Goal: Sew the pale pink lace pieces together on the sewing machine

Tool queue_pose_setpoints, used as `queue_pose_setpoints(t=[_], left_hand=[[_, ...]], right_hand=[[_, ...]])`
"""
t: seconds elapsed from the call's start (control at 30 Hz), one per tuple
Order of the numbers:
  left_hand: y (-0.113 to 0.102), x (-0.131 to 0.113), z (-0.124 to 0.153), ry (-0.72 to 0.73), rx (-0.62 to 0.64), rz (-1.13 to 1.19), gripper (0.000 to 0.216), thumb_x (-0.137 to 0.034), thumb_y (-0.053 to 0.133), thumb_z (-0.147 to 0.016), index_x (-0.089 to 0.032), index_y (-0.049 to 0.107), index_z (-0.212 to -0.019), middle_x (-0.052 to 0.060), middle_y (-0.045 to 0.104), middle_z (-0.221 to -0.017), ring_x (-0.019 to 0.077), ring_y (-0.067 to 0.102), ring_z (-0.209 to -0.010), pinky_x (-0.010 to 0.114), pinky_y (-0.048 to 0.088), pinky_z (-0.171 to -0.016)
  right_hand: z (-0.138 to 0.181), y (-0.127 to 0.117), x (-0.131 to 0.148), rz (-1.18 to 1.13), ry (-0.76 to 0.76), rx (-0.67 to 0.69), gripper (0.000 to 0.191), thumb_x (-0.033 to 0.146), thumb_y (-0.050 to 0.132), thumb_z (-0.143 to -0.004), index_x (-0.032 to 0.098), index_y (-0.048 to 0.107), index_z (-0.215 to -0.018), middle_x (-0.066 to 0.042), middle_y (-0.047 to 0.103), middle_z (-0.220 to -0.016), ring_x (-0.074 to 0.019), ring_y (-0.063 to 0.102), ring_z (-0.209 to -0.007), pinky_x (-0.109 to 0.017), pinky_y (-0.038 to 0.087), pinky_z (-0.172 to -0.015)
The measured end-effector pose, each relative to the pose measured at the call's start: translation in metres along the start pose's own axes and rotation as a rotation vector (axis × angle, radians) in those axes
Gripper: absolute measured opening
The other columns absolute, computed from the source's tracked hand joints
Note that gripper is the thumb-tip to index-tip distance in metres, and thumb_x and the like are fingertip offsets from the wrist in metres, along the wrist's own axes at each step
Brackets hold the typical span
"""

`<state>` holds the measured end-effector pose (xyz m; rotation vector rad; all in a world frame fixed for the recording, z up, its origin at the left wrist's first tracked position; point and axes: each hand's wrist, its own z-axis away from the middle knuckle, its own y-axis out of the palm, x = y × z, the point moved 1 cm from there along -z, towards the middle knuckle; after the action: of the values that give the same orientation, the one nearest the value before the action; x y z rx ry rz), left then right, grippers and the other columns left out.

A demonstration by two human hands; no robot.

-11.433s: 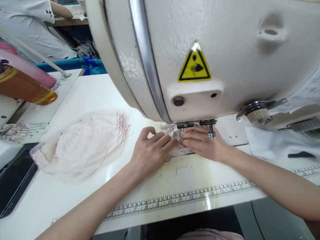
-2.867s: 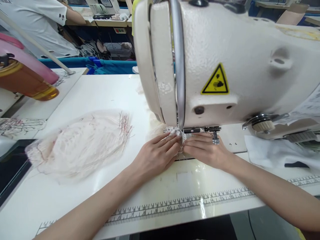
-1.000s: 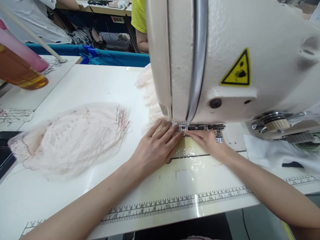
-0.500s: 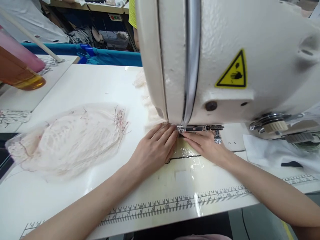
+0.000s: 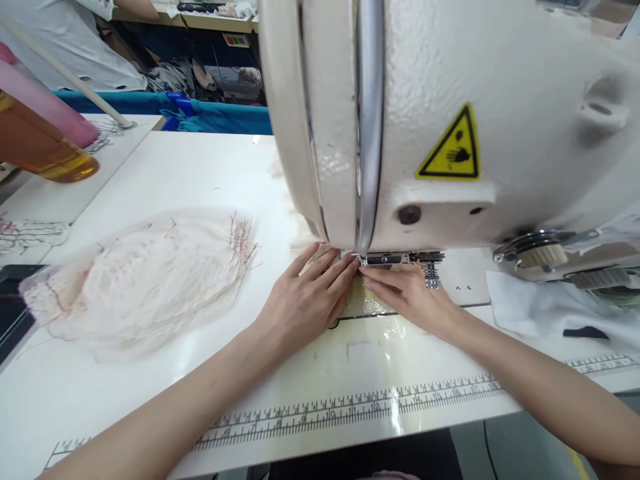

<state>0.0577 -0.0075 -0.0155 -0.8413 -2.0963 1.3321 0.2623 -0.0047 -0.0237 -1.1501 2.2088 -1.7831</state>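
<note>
My left hand lies flat with its fingers spread, at the left of the presser foot of a white sewing machine. Its fingertips rest on pale pink, sheer fabric, most of which the machine head hides. From the right, my right hand reaches in with fingers stretched out, the index tip close to the foot. A gap shows between its thumb and index finger. Whatever cloth is under the foot is hard to make out. Both hands rest on or just over the shiny needle plate area.
A bunched pale pink lace piece with loose reddish threads lies at left. White cloth sits at right. A printed ruler runs along the front edge. Amber and pink thread cones or bottles stand far left. Another person's white clothing shows behind.
The view has shifted slightly, so the machine head appears further left. My left fingers are more spread and have slid a little forward. My right hand stays nearly in place.
</note>
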Motion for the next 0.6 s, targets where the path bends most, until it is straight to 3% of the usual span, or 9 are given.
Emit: queue_pose_setpoints(t=[0.23, 0.4, 0.6], left_hand=[[0.0013, -0.0002, 0.0002, 0.013, -0.004, -0.079, 0.035, -0.022, 0.045, -0.093, -0.008, 0.059, -0.122, 0.012, 0.06, -0.127, 0.0288, 0.058, -0.117, 0.049, 0.044, -0.104], [0.0017, -0.0013, -0.0005, -0.023, 0.018, -0.082, 0.036, -0.024, 0.042, -0.094, -0.01, 0.059, -0.123, 0.011, 0.059, -0.128, 0.0284, 0.057, -0.118, 0.049, 0.043, -0.105], [0.0021, -0.0022, -0.002, -0.036, 0.036, -0.096, 0.038, -0.026, 0.042, -0.094, -0.011, 0.058, -0.124, 0.011, 0.059, -0.13, 0.0284, 0.056, -0.118, 0.047, 0.043, -0.105]], right_hand=[[0.0003, -0.0001, 0.0039, 0.039, 0.038, 0.023, 0.029, 0.038, 0.05, -0.094, 0.029, 0.065, -0.118, -0.005, 0.069, -0.09, -0.0216, 0.065, -0.09, -0.045, 0.05, -0.09], [-0.0011, -0.0008, 0.0067, 0.111, 0.051, 0.067, 0.034, 0.04, 0.044, -0.097, 0.028, 0.061, -0.123, -0.005, 0.069, -0.092, -0.0227, 0.064, -0.092, -0.046, 0.047, -0.092], [0.0012, 0.0018, 0.0075, 0.264, 0.021, 0.048, 0.039, 0.044, 0.036, -0.099, 0.028, 0.057, -0.128, -0.007, 0.07, -0.096, -0.0243, 0.064, -0.089, -0.042, 0.048, -0.081]])
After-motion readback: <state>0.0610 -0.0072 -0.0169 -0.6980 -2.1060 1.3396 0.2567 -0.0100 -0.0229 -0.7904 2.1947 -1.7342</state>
